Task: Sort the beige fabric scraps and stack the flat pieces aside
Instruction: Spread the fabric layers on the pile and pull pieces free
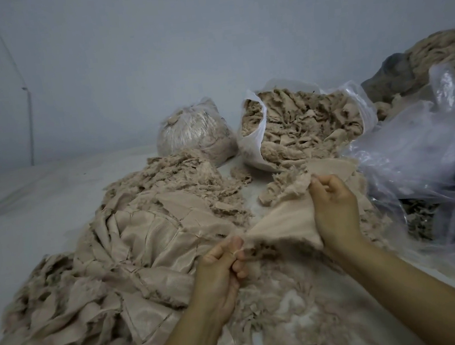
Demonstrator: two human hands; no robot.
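A beige fabric piece (285,225) is stretched between both hands above the white surface. My left hand (222,271) pinches its lower left corner. My right hand (333,207) grips its upper right edge, fingers curled. To the left lies a spread stack of flat beige pieces (132,248), overlapping each other. Frayed, crumpled scraps (180,175) are heaped behind that stack, and more shredded scraps (286,321) lie under my forearms.
An open white plastic bag (254,140) full of scraps stands behind my hands, a tied clear bag (192,130) to its left. Loose clear plastic sheeting (420,152) and another scrap heap (442,57) crowd the right side. A grey wall rises behind.
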